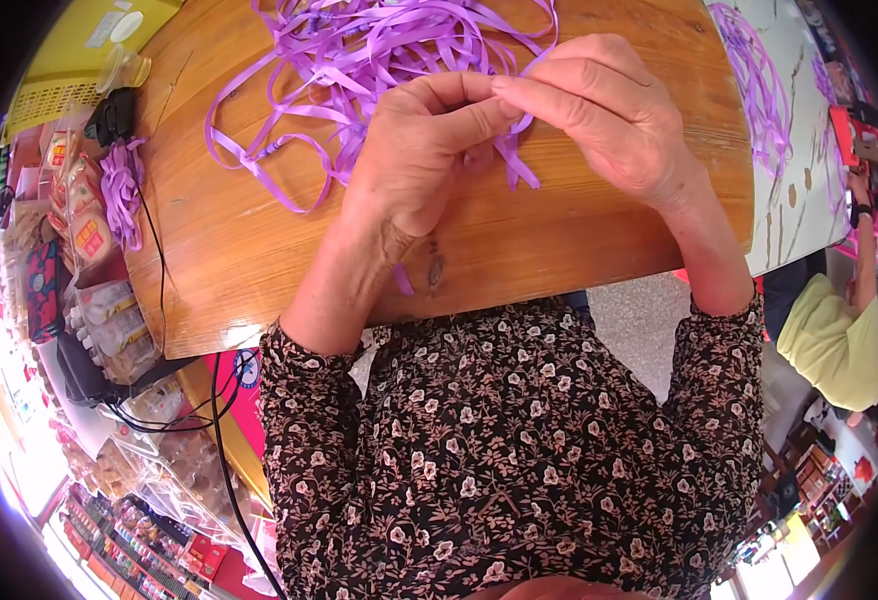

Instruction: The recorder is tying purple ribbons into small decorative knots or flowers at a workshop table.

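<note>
My left hand [419, 140] and my right hand [609, 115] meet above a wooden table, their fingertips pinched together and touching. Purple ribbon [512, 165] shows beside and below the fingertips, with cut ends hanging down. The exact part between the fingers is mostly hidden. Behind and to the left of the hands spreads a tangled heap of purple ribbons [389, 45], some looped and knotted. A short ribbon piece [402, 280] pokes out by my left wrist.
The wooden table [559, 240] has its front edge near my body. Packed goods [84, 220], a purple ribbon bundle [121, 190] and black cables [221, 430] lie left. Right, a white marbled table [804, 200] bears more purple ribbons [754, 80]. A person in a yellow shirt [834, 345] is beyond it.
</note>
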